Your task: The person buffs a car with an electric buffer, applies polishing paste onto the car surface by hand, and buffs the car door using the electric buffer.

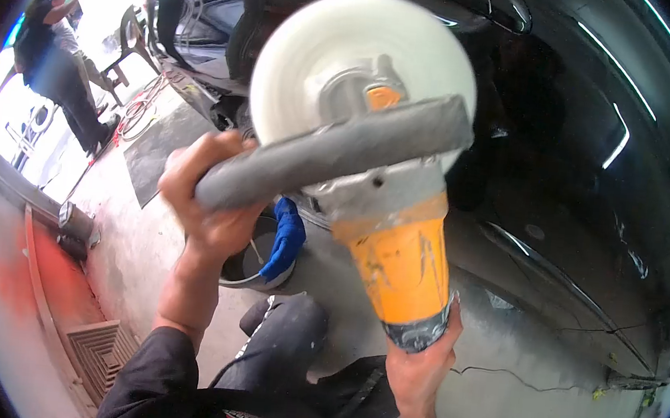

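I record my left hand (pixel 220 190) closed on the grey handle (pixel 333 148), right hand (pixel 420 370) wrapped round the rotary polisher (pixel 399 255)'s rear, white pad (pixel 292 64) near the black car (pixel 550 157).

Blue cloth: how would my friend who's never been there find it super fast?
Start at the big black car, then look left of it to the bucket on the floor, just past the left hand gripping the polisher. The blue cloth drapes over that bucket's rim. Its bright blue sets it apart from the pale bucket and the dark-clothed knee below.
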`<state>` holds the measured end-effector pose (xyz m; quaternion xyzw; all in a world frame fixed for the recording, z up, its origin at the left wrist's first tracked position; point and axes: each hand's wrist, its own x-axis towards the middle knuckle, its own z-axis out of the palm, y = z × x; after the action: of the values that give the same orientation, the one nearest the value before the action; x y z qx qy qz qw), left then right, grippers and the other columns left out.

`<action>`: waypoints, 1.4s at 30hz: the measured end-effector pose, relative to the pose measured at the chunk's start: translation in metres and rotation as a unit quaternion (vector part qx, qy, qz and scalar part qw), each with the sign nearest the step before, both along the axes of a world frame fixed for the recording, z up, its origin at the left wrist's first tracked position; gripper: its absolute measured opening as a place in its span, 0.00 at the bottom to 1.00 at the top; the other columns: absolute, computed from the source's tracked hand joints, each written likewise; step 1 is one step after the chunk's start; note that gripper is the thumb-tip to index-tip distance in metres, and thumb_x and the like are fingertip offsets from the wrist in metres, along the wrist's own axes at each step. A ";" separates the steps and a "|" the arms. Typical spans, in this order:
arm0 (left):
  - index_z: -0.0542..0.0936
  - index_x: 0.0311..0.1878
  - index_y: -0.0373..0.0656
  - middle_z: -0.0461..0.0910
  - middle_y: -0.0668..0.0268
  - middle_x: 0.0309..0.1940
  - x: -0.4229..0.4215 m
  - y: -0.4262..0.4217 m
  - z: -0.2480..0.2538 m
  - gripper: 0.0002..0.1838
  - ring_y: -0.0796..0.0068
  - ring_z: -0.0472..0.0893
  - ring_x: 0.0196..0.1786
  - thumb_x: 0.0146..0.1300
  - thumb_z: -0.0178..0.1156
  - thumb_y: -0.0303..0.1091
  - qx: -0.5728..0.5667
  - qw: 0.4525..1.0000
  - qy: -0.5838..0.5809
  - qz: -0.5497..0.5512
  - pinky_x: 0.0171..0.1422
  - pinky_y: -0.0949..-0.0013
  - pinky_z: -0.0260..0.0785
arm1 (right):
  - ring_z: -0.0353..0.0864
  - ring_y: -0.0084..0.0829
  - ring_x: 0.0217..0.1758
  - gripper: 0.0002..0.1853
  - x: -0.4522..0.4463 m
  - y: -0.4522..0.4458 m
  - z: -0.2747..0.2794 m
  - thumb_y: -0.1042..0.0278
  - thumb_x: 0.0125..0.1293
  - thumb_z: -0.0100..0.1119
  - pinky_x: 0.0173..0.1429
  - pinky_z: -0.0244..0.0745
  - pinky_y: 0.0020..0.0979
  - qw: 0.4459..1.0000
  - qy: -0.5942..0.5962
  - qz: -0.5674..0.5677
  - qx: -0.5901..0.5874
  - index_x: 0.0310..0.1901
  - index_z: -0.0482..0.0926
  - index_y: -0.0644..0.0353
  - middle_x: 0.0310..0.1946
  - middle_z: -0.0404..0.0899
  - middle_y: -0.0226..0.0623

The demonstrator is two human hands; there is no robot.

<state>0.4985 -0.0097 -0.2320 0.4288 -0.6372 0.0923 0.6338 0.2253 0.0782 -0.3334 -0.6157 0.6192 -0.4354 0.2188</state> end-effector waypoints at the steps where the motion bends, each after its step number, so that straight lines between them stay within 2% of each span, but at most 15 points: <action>1: 0.74 0.25 0.36 0.76 0.63 0.20 -0.005 -0.007 0.003 0.18 0.71 0.75 0.20 0.47 0.73 0.38 -0.059 0.998 0.033 0.011 0.30 0.71 0.67 | 0.83 0.51 0.57 0.48 0.000 -0.001 0.004 0.75 0.53 0.75 0.61 0.75 0.41 1.000 0.002 0.002 0.007 0.72 0.55 0.66 0.52 0.81 0.59; 4: 0.73 0.27 0.33 0.73 0.62 0.19 0.003 -0.010 0.014 0.23 0.69 0.74 0.19 0.61 0.68 0.45 -0.023 0.979 0.044 -0.200 0.26 0.65 0.68 | 0.83 0.56 0.53 0.49 -0.001 0.008 0.020 0.71 0.51 0.76 0.58 0.78 0.46 0.999 0.044 -0.008 0.012 0.71 0.54 0.70 0.52 0.79 0.62; 6: 0.73 0.29 0.33 0.71 0.64 0.16 0.004 -0.014 0.030 0.20 0.72 0.71 0.15 0.66 0.67 0.40 -0.003 0.954 0.048 -0.296 0.20 0.67 0.65 | 0.84 0.58 0.50 0.50 -0.003 0.023 0.043 0.67 0.51 0.77 0.54 0.80 0.49 0.997 0.069 -0.011 0.040 0.70 0.54 0.73 0.52 0.77 0.65; 9: 0.73 0.29 0.34 0.69 0.66 0.14 -0.004 -0.011 0.059 0.17 0.71 0.69 0.13 0.67 0.66 0.36 0.035 0.961 0.056 -0.270 0.18 0.67 0.64 | 0.84 0.59 0.50 0.50 0.001 0.042 0.084 0.66 0.51 0.77 0.53 0.80 0.50 0.994 0.076 -0.029 0.076 0.69 0.55 0.73 0.52 0.78 0.64; 14: 0.73 0.25 0.33 0.72 0.62 0.15 0.004 -0.008 0.106 0.26 0.65 0.74 0.16 0.64 0.66 0.48 0.076 0.956 0.069 -0.275 0.21 0.64 0.68 | 0.82 0.58 0.54 0.47 0.017 0.065 0.164 0.70 0.51 0.77 0.56 0.78 0.48 0.987 0.075 -0.076 0.121 0.70 0.58 0.70 0.55 0.77 0.62; 16: 0.74 0.24 0.36 0.73 0.61 0.16 -0.002 -0.010 0.138 0.18 0.66 0.75 0.18 0.55 0.69 0.39 0.135 0.969 0.039 -0.201 0.25 0.66 0.68 | 0.80 0.55 0.60 0.47 0.027 0.070 0.194 0.74 0.51 0.78 0.62 0.74 0.44 0.978 0.040 -0.104 0.178 0.71 0.59 0.66 0.58 0.76 0.59; 17: 0.74 0.24 0.37 0.73 0.62 0.16 0.000 -0.013 0.153 0.15 0.67 0.75 0.18 0.51 0.70 0.36 0.166 0.970 -0.005 -0.178 0.25 0.67 0.67 | 0.80 0.55 0.60 0.48 0.030 0.071 0.207 0.74 0.50 0.78 0.61 0.75 0.44 0.976 0.034 -0.101 0.191 0.71 0.59 0.66 0.58 0.77 0.59; 20: 0.74 0.23 0.41 0.71 0.66 0.15 0.002 -0.012 0.175 0.14 0.70 0.72 0.16 0.47 0.74 0.29 0.227 0.960 -0.002 -0.166 0.24 0.69 0.62 | 0.82 0.54 0.57 0.49 0.037 0.075 0.236 0.75 0.49 0.78 0.59 0.76 0.44 0.973 0.028 -0.091 0.210 0.71 0.58 0.65 0.54 0.79 0.58; 23: 0.78 0.27 0.37 0.77 0.64 0.18 0.009 -0.013 0.181 0.11 0.74 0.77 0.20 0.51 0.74 0.28 0.281 0.937 0.001 -0.205 0.27 0.72 0.66 | 0.83 0.58 0.52 0.46 0.040 0.080 0.254 0.71 0.53 0.75 0.55 0.78 0.47 0.971 0.018 -0.089 0.222 0.71 0.59 0.66 0.49 0.80 0.62; 29: 0.77 0.25 0.38 0.77 0.64 0.17 0.013 -0.028 0.202 0.12 0.75 0.77 0.19 0.50 0.74 0.27 0.261 0.934 -0.001 -0.244 0.25 0.72 0.64 | 0.85 0.55 0.50 0.45 0.060 0.067 0.285 0.69 0.53 0.77 0.51 0.80 0.45 0.970 0.053 -0.121 0.205 0.70 0.60 0.64 0.44 0.83 0.57; 33: 0.77 0.24 0.39 0.76 0.65 0.17 0.030 -0.045 0.203 0.13 0.74 0.76 0.18 0.48 0.75 0.28 0.283 0.918 0.006 -0.277 0.24 0.72 0.64 | 0.85 0.54 0.51 0.44 0.072 0.058 0.280 0.70 0.53 0.76 0.51 0.80 0.44 0.969 0.048 -0.133 0.203 0.70 0.63 0.63 0.46 0.83 0.56; 36: 0.75 0.23 0.39 0.74 0.63 0.15 0.036 -0.065 0.212 0.09 0.68 0.76 0.16 0.44 0.69 0.24 0.281 0.908 -0.014 -0.311 0.22 0.69 0.65 | 0.85 0.54 0.53 0.44 0.079 0.044 0.299 0.71 0.52 0.76 0.53 0.79 0.43 0.952 0.051 -0.161 0.255 0.70 0.63 0.63 0.49 0.82 0.57; 38: 0.73 0.22 0.39 0.72 0.62 0.15 0.033 -0.070 0.214 0.08 0.65 0.76 0.16 0.43 0.65 0.22 0.272 0.897 -0.012 -0.349 0.21 0.67 0.64 | 0.84 0.54 0.55 0.45 0.080 0.041 0.297 0.71 0.51 0.76 0.55 0.79 0.43 0.957 0.054 -0.158 0.236 0.70 0.62 0.63 0.51 0.82 0.57; 41: 0.71 0.22 0.39 0.68 0.61 0.15 0.019 -0.066 0.207 0.09 0.58 0.70 0.15 0.43 0.65 0.22 0.260 0.884 0.021 -0.388 0.20 0.62 0.61 | 0.83 0.53 0.57 0.46 0.071 0.053 0.278 0.71 0.51 0.77 0.57 0.78 0.43 0.952 0.062 -0.176 0.241 0.71 0.61 0.63 0.54 0.80 0.57; 42: 0.72 0.22 0.39 0.67 0.62 0.15 0.016 -0.064 0.201 0.10 0.60 0.69 0.15 0.41 0.67 0.23 0.239 0.887 0.010 -0.395 0.20 0.62 0.59 | 0.83 0.53 0.57 0.47 0.068 0.057 0.268 0.71 0.51 0.77 0.57 0.78 0.43 0.949 0.061 -0.183 0.248 0.71 0.61 0.63 0.55 0.80 0.57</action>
<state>0.5140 -0.0742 -0.0306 0.2806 -0.7501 -0.3251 0.5030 0.2931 0.1357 -0.0650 -0.4430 0.8222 -0.2620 0.2430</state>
